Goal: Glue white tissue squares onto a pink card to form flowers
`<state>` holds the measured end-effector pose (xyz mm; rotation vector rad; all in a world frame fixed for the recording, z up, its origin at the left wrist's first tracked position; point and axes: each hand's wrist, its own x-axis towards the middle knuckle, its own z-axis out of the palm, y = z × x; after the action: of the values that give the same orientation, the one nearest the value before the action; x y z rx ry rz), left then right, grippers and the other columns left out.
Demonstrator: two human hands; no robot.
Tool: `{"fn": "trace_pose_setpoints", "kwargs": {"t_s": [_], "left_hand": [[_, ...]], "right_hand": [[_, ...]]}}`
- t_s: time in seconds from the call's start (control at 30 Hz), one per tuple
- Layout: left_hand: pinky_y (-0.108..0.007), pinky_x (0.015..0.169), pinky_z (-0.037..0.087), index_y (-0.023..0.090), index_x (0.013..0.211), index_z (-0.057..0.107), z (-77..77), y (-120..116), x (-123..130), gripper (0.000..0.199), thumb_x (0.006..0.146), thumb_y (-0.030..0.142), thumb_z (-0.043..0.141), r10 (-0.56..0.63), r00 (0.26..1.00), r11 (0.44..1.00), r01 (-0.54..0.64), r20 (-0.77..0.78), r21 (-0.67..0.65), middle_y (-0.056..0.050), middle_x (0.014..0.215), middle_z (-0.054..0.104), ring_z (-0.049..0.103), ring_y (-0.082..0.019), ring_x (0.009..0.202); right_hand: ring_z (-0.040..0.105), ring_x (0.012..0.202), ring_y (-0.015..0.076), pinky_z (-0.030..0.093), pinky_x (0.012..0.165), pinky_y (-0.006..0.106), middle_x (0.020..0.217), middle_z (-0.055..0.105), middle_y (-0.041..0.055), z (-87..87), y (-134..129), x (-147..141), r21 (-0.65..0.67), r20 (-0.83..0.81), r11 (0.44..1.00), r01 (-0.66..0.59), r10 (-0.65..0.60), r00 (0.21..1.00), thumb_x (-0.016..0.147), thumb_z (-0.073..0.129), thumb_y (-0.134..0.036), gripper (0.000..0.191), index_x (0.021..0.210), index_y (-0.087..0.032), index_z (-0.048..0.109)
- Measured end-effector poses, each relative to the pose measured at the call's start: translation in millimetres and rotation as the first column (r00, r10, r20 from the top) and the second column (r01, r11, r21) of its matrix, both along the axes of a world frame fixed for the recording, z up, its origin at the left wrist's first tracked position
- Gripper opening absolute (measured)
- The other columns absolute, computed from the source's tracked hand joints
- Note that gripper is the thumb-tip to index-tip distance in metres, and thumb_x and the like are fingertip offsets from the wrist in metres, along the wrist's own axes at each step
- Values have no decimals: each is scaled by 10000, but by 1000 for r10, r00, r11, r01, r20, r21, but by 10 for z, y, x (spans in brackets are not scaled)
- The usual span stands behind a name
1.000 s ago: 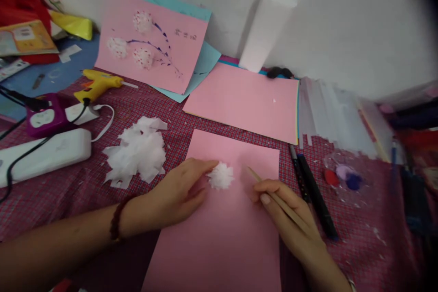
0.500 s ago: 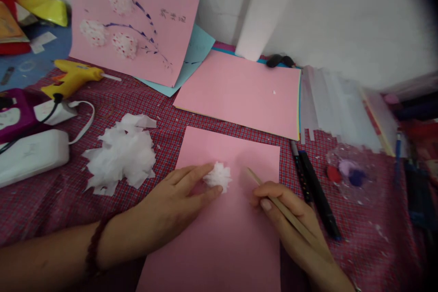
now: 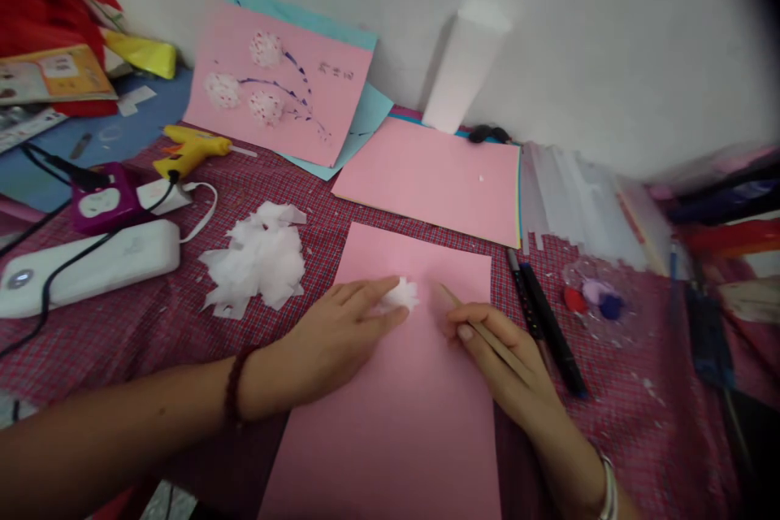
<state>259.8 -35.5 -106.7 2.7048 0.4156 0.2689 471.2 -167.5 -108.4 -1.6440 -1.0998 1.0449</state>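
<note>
On a sheet of pink paper (image 3: pixel 396 431) lies a small, frilly white paper flower (image 3: pixel 408 292). My left hand (image 3: pixel 335 337) holds it from the left, index finger and thumb resting at its edges and hiding part of it. Pinched in my right hand (image 3: pixel 525 402) is a thin pale wooden stick (image 3: pixel 500 351), its narrow tip pointing toward the flower and held a short way off. To the left of the sheet sits a heap of cut white tissue paper (image 3: pixel 259 260).
Behind are a stack of pink card (image 3: pixel 432 175), a pink picture with white blossoms (image 3: pixel 268 85) and a yellow glue gun (image 3: pixel 192 152). Pens (image 3: pixel 554 333) and a clear dish of coloured lumps (image 3: pixel 600 301) lie right. A white power bank (image 3: pixel 91 264) and cables are left.
The view has shifted, so more of the left side shows and items there appear further right. Both hands keep nearly the same places on the pink sheet, still holding the flower and the stick.
</note>
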Motion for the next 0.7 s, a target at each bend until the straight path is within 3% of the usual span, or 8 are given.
{"fn": "trace_pose_setpoints", "kwargs": {"t_s": [0.13,0.23,0.33,0.43,0.57,0.7], "left_hand": [[-404,1039,400,168,1299,457,62,198,-22,482,820,132,489,218,959,965,-184,180,-188,-135,1332,468,442,-219,1239],[-366,923,475,158,1274,478,308,484,-150,477,801,185,540,427,853,882,-320,300,-347,-119,1214,565,548,-202,1095],[-246,698,490,135,1055,599,651,760,-356,275,811,253,552,549,770,793,-358,325,-493,-62,923,653,604,-133,808],[-187,532,392,117,776,597,859,949,-553,157,774,273,584,579,772,758,-393,261,-521,1,656,572,504,-76,583],[-185,476,313,127,718,574,787,1093,-716,162,756,285,571,567,819,753,-468,94,-462,22,603,510,432,-67,527],[-212,514,333,142,740,586,614,1248,-737,189,805,282,477,529,849,816,-505,10,-281,-2,659,548,457,-96,581]], "right_hand": [[579,757,128,460,722,231,826,621,-5,-23,28,-20,31,-36,999,30,-29,999,900,513,-318,127,949,-244,604],[586,754,138,468,719,239,816,625,3,-50,30,-26,42,-16,998,48,-47,999,884,524,-352,156,947,-232,602],[598,776,156,477,722,248,831,637,15,-101,20,-6,27,53,998,55,-56,997,869,528,-396,209,969,-229,603],[607,766,177,491,692,257,800,644,24,-156,36,35,21,132,999,45,-48,990,852,525,-435,254,965,-225,614],[634,756,200,522,666,264,787,668,39,-141,54,57,14,185,999,34,-36,982,809,547,-469,297,934,-218,643],[653,743,205,542,672,263,785,682,49,-84,42,19,14,198,999,52,-54,979,802,542,-487,329,933,-208,658]]}}
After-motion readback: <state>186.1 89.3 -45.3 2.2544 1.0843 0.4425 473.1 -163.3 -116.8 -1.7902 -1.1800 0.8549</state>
